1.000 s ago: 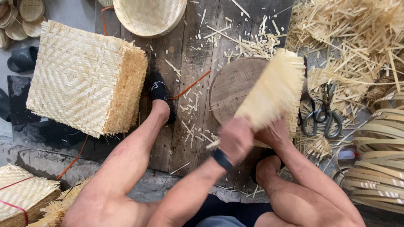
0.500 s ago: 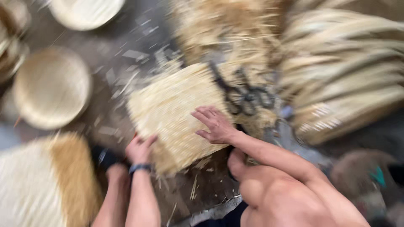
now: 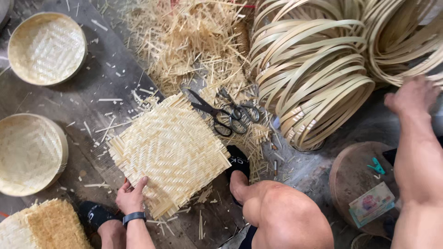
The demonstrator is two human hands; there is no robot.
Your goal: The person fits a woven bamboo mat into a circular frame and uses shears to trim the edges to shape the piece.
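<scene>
left hand (image 3: 131, 197) fingers spread flat pinning the woven bamboo mat (image 3: 168, 152) at its 7 o'clock corner, right hand (image 3: 412, 95) grasping bamboo hoops (image 3: 318, 78) at 2 o'clock, better keep that mat pressed

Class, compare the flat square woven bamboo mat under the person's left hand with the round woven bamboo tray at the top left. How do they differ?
The flat square woven bamboo mat is square with loose, frayed strip ends; the round woven bamboo tray is circular with a finished raised rim. The mat lies flat, touched by the left hand; the tray is shallowly dished and untouched. Both show pale diamond-pattern weave and rest on the dark floor.
</scene>
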